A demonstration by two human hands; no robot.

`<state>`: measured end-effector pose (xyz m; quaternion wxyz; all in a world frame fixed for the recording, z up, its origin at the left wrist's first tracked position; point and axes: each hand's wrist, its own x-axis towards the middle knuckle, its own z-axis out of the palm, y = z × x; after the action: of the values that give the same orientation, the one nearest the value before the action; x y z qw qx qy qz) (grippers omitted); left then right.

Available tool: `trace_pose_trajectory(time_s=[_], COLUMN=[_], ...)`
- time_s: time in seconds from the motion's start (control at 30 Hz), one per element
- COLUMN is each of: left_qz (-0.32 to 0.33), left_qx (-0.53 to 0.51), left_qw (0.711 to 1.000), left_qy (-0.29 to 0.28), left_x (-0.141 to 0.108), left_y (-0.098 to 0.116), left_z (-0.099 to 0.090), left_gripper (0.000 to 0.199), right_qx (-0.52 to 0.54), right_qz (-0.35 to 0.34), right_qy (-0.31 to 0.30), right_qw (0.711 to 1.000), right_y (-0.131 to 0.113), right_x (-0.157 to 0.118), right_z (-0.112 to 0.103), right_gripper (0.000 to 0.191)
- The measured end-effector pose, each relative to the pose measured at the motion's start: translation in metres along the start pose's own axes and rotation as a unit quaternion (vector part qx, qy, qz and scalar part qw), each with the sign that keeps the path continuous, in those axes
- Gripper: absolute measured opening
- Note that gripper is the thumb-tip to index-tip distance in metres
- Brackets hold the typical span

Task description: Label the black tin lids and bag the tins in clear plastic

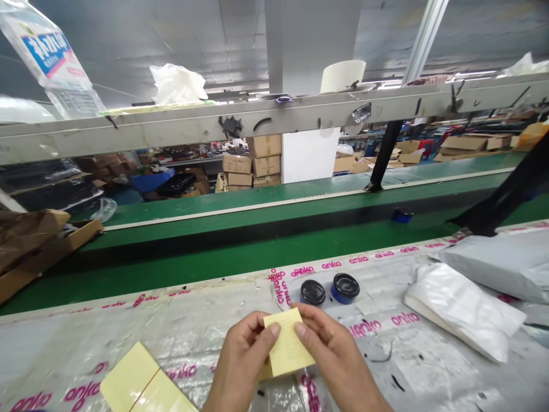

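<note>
A small yellow paper [288, 346] with faint print is held up between both hands, near the bottom centre. My left hand [244, 356] pinches its left side with the thumb on top. On the right side, my right hand [328, 349] grips it the same way. Part of another yellow piece shows beneath its lower edge. At the lower left, yellow paper stacks [143, 382] lie on the plastic-covered table [206, 332], with a reddish-brown line between them. Two round black-topped, blue-sided items, one left [313, 292] and one right [345, 288], sit just beyond my hands.
White plastic bags [465, 309] lie at the right. A green conveyor [184, 257] runs behind the table, with a small blue item [402, 216] on it. Overhead, a grey shelf rail [171, 123] carries a bottle [54, 57] and a tape roll [343, 76]. Cardboard [47, 252] stands at left.
</note>
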<state>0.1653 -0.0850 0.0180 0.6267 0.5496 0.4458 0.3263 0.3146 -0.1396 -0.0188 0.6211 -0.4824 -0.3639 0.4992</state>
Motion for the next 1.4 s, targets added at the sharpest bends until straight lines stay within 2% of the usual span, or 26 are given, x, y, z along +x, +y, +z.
trace_pose_trajectory(time_s=[0.07, 0.13, 0.27, 0.47, 0.6, 0.7, 0.83, 1.0, 1.2, 1.4], left_qz=[0.041, 0.062, 0.014, -0.007, 0.001, 0.014, 0.005, 0.019, 0.068, 0.106], left_qx=[0.036, 0.036, 0.001, -0.015, -0.011, 0.006, -0.022, -0.031, 0.021, 0.077], left_qw=[0.998, 0.997, 1.0, 1.0, 0.999, 0.997, 0.995, 0.996, 0.994, 0.986], left_qy=[0.025, 0.023, -0.026, -0.016, -0.043, -0.073, -0.095, -0.084, -0.081, -0.104], left_x=[0.0, 0.001, 0.0, 0.0, 0.002, 0.004, 0.006, 0.006, 0.007, 0.009], left_y=[0.0, 0.001, 0.004, 0.004, 0.005, 0.005, 0.002, 0.0, 0.001, 0.0], left_z=[0.001, 0.001, 0.002, 0.004, 0.005, 0.005, 0.005, 0.008, 0.008, 0.006], left_gripper=[0.036, 0.035, 0.041, 0.048, 0.044, 0.041, 0.048, 0.046, 0.037, 0.034], right_qx=[-0.038, -0.077, -0.125, -0.141, -0.241, -0.273, -0.288, -0.298, -0.285, -0.279], right_qz=[-0.002, -0.009, -0.024, -0.086, -0.164, -0.199, -0.208, -0.21, -0.201, -0.203], right_qy=[0.003, 0.012, 0.04, 0.094, 0.062, 0.029, 0.015, 0.024, 0.02, 0.036], right_qw=[0.999, 0.997, 0.991, 0.982, 0.954, 0.941, 0.934, 0.931, 0.937, 0.938], right_y=[0.001, 0.002, 0.004, 0.006, 0.005, 0.004, 0.004, 0.006, 0.004, 0.003], right_x=[0.001, 0.002, 0.002, -0.004, -0.002, 0.0, 0.001, 0.0, 0.0, 0.002], right_z=[-0.004, -0.008, -0.009, -0.002, -0.006, -0.01, -0.012, -0.013, -0.012, -0.012], right_gripper=[0.056, 0.057, 0.054, 0.049, 0.034, 0.032, 0.032, 0.027, 0.022, 0.017])
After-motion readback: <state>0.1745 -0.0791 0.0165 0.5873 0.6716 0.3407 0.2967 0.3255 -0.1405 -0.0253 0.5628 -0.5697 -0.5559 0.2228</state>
